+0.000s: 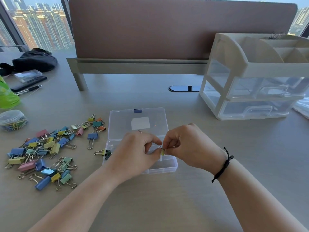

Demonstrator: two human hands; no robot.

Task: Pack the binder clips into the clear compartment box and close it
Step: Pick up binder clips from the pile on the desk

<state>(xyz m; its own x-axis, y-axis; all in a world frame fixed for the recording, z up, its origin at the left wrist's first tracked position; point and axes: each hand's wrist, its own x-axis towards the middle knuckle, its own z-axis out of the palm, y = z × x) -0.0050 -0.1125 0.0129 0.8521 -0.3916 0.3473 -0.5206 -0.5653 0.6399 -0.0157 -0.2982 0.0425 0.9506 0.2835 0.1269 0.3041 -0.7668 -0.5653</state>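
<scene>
The clear compartment box (168,163) lies open on the desk, its lid (117,124) flat behind it with a blue latch. My left hand (135,154) and my right hand (189,146) meet above the box and together pinch a small yellow binder clip (162,152). A dark clip (107,154) lies in the box's left compartment, and a yellow clip (100,152) sits at its left wall. A pile of coloured binder clips (45,151) is spread on the desk to the left. My hands hide much of the box's inside.
A white drawer organiser (250,77) stands at the right. A brown divider panel (167,30) on a riser runs along the back. At the left are a round tub of paper clips (12,119), a green bag (6,96), a pen (28,89), a phone and a black pouch (33,61).
</scene>
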